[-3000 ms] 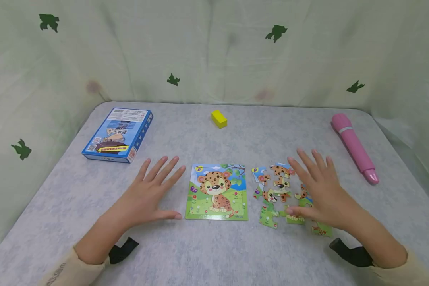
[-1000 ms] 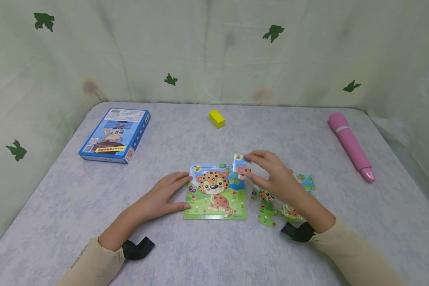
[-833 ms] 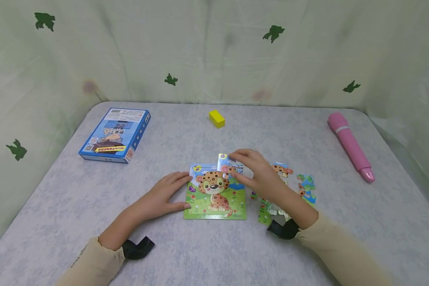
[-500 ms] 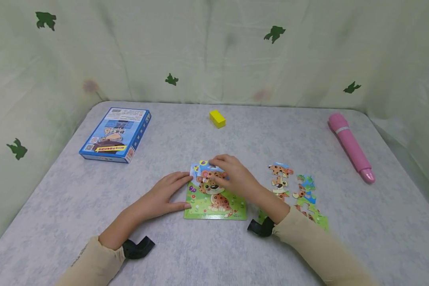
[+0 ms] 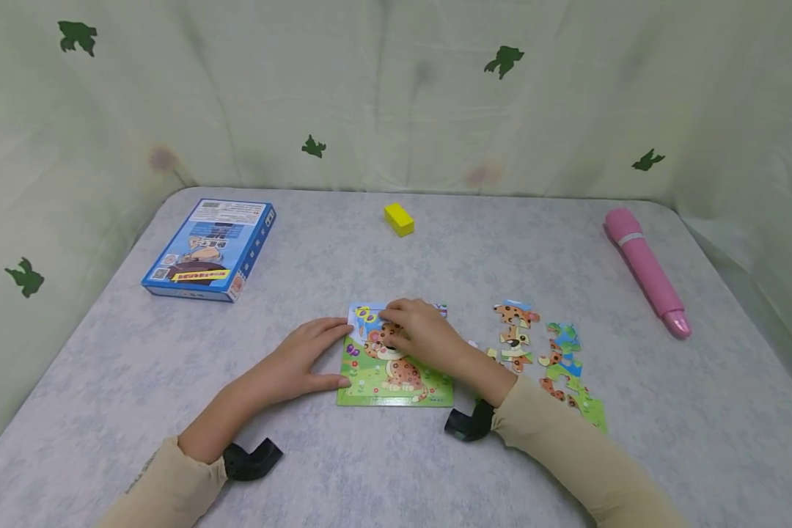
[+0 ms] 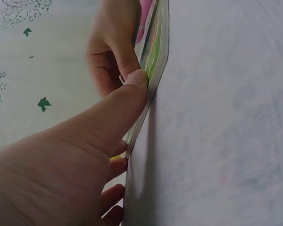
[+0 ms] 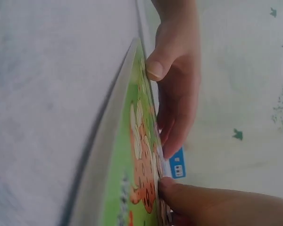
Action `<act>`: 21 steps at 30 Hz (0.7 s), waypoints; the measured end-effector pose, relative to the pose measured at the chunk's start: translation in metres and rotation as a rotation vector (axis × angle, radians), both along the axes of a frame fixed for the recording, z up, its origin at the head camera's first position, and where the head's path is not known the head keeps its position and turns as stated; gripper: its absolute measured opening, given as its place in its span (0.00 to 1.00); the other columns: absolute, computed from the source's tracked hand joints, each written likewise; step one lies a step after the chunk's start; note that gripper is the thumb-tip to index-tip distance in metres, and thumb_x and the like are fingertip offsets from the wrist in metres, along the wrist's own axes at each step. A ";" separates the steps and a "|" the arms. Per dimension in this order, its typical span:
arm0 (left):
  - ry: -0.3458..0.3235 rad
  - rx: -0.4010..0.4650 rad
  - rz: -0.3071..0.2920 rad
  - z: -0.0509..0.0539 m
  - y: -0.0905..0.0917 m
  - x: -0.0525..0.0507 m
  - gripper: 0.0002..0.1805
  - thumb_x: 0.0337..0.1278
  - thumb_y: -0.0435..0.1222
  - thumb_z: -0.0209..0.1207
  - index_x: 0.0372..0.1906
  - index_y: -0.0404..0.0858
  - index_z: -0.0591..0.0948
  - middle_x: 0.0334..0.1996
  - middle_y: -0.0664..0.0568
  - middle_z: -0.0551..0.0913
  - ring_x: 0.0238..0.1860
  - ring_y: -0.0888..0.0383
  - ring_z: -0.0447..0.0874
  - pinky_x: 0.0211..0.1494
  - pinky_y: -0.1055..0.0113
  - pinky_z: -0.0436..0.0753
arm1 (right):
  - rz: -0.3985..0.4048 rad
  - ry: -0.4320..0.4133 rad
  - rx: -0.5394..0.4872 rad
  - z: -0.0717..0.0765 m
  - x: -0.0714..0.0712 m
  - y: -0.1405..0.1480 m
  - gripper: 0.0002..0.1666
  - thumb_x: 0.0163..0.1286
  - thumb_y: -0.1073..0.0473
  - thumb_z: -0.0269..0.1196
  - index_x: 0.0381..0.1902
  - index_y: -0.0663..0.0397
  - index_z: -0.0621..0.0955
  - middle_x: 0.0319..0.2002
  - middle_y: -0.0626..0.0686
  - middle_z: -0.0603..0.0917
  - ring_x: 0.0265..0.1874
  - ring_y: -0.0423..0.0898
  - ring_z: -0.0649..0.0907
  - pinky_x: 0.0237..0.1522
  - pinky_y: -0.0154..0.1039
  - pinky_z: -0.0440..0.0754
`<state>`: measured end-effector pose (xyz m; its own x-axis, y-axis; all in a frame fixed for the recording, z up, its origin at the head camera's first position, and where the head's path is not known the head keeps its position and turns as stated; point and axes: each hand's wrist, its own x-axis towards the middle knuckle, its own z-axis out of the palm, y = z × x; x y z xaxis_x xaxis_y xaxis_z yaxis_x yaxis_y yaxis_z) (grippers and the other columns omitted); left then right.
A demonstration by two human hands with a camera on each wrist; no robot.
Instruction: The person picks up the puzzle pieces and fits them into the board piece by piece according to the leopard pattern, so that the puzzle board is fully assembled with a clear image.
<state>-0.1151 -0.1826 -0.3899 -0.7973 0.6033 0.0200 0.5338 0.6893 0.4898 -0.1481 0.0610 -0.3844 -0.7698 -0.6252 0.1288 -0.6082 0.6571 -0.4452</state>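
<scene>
A square puzzle board [image 5: 369,389] with a leopard picture lies flat mid-table. My left hand [image 5: 290,363] rests along its left edge, thumb and fingers spread and touching it. Over the board's upper part, my right hand [image 5: 425,334] pinches a puzzle piece [image 5: 372,326] between thumb and fingers, against the upper-left corner. That hand hides part of the leopard's head. In the right wrist view the right thumb [image 7: 184,190] lies low over the board. Whether the piece sits fully flat, I cannot tell. Loose leopard pieces [image 5: 516,339] lie right of the board, some behind the right forearm.
A blue box [image 5: 207,249] lies at the back left. Behind the board stands a small yellow block [image 5: 399,219]. A pink microphone-shaped item [image 5: 647,271] lies at the far right. Pale cloth [image 5: 396,95] with green bird shapes hangs behind the grey table [image 5: 330,469].
My left hand came to the board's edge. The right hand picked up a piece from the loose ones and carried it left onto the board's upper-left corner.
</scene>
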 end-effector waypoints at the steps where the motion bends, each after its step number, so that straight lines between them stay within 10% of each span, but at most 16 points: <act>1: -0.001 -0.003 -0.001 0.001 0.000 0.000 0.44 0.45 0.57 0.60 0.65 0.39 0.62 0.63 0.45 0.60 0.64 0.46 0.53 0.61 0.48 0.56 | -0.001 -0.001 -0.002 0.000 0.000 0.000 0.24 0.63 0.52 0.60 0.56 0.54 0.75 0.52 0.53 0.74 0.51 0.48 0.72 0.53 0.43 0.67; 21: -0.021 -0.167 -0.064 0.016 0.005 -0.017 0.45 0.37 0.64 0.59 0.66 0.53 0.63 0.59 0.48 0.62 0.60 0.47 0.56 0.58 0.46 0.57 | -0.073 -0.031 -0.015 -0.004 -0.012 -0.009 0.26 0.59 0.44 0.61 0.55 0.45 0.76 0.48 0.50 0.72 0.43 0.45 0.71 0.45 0.43 0.67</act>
<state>-0.1319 -0.1776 -0.3738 -0.7560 0.6467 -0.1007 0.5704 0.7265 0.3832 -0.1597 0.0525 -0.3884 -0.8168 -0.5658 0.1132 -0.5451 0.6923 -0.4728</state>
